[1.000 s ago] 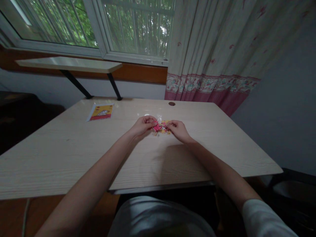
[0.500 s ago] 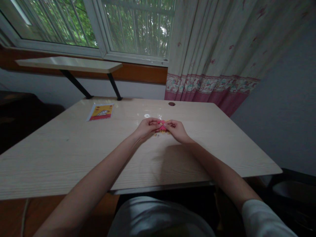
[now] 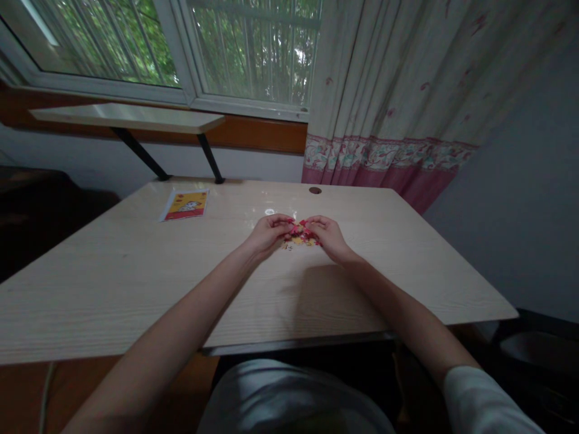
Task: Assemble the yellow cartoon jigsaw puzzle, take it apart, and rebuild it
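Note:
A small heap of red and yellow jigsaw puzzle pieces (image 3: pixel 297 240) lies between my hands at the middle of the desk. My left hand (image 3: pixel 271 232) is closed at the left side of the heap, a bit of red puzzle pinched in its fingertips. Opposite it, my right hand (image 3: pixel 329 236) also pinches red puzzle pieces between thumb and fingers. A few pieces spill toward me below the hands. How many pieces each hand holds is too small to make out.
On the light wood desk (image 3: pixel 172 283), a yellow and red picture sheet (image 3: pixel 184 206) lies at the back left. A raised shelf (image 3: pixel 131 117) on black legs stands behind it. A round cable hole (image 3: pixel 315 190) sits near the back edge, before the curtain (image 3: pixel 362 132).
The red puzzle section between my hands has come apart into loose pieces, and more pieces lie in the heap. My right hand has shifted slightly right, widening the gap between the hands.

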Demonstrator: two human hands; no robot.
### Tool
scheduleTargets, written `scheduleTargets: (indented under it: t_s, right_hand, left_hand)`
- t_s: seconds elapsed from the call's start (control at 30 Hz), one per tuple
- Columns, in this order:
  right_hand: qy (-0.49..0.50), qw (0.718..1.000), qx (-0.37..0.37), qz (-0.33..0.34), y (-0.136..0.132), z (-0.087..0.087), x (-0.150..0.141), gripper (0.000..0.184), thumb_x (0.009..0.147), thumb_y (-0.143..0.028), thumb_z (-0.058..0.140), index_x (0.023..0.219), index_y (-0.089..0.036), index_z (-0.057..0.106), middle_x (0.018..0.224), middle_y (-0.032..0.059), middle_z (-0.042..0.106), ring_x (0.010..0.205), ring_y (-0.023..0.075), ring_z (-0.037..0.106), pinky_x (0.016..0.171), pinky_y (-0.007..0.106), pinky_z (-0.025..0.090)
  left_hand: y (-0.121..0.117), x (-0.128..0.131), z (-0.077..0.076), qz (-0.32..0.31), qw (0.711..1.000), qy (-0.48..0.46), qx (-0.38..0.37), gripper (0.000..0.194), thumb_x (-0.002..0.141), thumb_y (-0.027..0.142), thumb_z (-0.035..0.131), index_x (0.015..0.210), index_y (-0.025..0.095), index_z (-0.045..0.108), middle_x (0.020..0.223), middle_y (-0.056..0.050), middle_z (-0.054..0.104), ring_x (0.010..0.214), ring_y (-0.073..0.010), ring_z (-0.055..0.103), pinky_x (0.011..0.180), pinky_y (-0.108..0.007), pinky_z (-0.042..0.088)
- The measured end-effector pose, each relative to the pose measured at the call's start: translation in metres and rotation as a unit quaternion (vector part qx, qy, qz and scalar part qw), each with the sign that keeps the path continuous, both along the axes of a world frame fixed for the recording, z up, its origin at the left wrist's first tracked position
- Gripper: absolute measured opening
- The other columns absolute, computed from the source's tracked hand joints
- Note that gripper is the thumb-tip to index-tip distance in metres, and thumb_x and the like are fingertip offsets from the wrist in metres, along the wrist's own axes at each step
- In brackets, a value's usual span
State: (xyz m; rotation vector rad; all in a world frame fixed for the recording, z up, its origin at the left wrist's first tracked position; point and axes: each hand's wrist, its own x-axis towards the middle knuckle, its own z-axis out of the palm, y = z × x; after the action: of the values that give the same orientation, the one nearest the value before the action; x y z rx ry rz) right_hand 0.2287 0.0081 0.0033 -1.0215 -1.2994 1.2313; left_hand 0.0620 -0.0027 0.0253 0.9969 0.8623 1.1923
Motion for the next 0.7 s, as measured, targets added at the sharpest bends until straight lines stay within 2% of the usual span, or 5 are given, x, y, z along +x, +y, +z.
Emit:
scheduleTargets:
  t_s: [0.27,0.4,0.5,0.57,0.7]
  right_hand:
    - [-0.268,0.96,0.07,-0.035,0.007,-0.01,0.014,0.018,0.073,-0.023,0.057,0.082,-0.013,0.07,0.066,0.0039,0.067,0.054,0.0116,0.056,0.053,0.022,0.042]
    - [-0.416,0.89,0.179,-0.053,0.002,-0.003,0.019,0.025,0.083,-0.023,0.05,0.097,-0.018,0.069,0.095,0.008,0.069,0.082,0.0182,0.062,0.076,0.029,0.045]
    - [-0.48,0.841,0.237,-0.073,-0.002,0.004,0.019,0.029,0.089,-0.03,0.044,0.098,-0.018,0.069,0.095,0.0099,0.068,0.089,0.02,0.059,0.083,0.032,0.041]
    - [-0.472,0.841,0.257,-0.067,-0.004,0.007,0.016,0.032,0.089,-0.036,0.043,0.092,-0.017,0.07,0.085,0.0087,0.067,0.084,0.0188,0.057,0.08,0.031,0.041]
    - [-0.387,0.884,0.259,-0.046,-0.009,0.007,0.006,0.028,0.083,-0.04,0.053,0.078,-0.017,0.068,0.076,0.0051,0.065,0.073,0.0143,0.055,0.07,0.026,0.041]
  left_hand:
    - [0.005,-0.008,-0.004,-0.022,0.998,0.046,-0.021,0.021,0.058,0.011,0.075,0.078,0.009,0.068,0.064,-0.004,0.064,0.055,-0.0091,0.057,0.054,-0.021,0.047]
    - [0.003,-0.005,-0.003,-0.032,0.998,0.04,-0.033,0.023,0.058,0.01,0.075,0.08,0.008,0.067,0.064,-0.005,0.065,0.056,-0.0101,0.059,0.054,-0.021,0.046]
    - [0.002,-0.002,-0.004,-0.028,0.998,0.047,-0.015,0.024,0.057,0.01,0.074,0.079,0.007,0.064,0.06,-0.004,0.064,0.052,-0.0096,0.058,0.053,-0.021,0.045]
    - [0.002,0.0,-0.005,-0.018,0.998,0.056,0.005,0.026,0.055,0.01,0.074,0.077,0.009,0.06,0.056,-0.002,0.063,0.049,-0.0098,0.057,0.051,-0.021,0.044]
    - [0.002,0.003,-0.006,-0.02,0.996,0.081,0.038,0.033,0.05,0.008,0.074,0.073,0.013,0.05,0.053,0.001,0.062,0.048,-0.0114,0.058,0.051,-0.022,0.043]
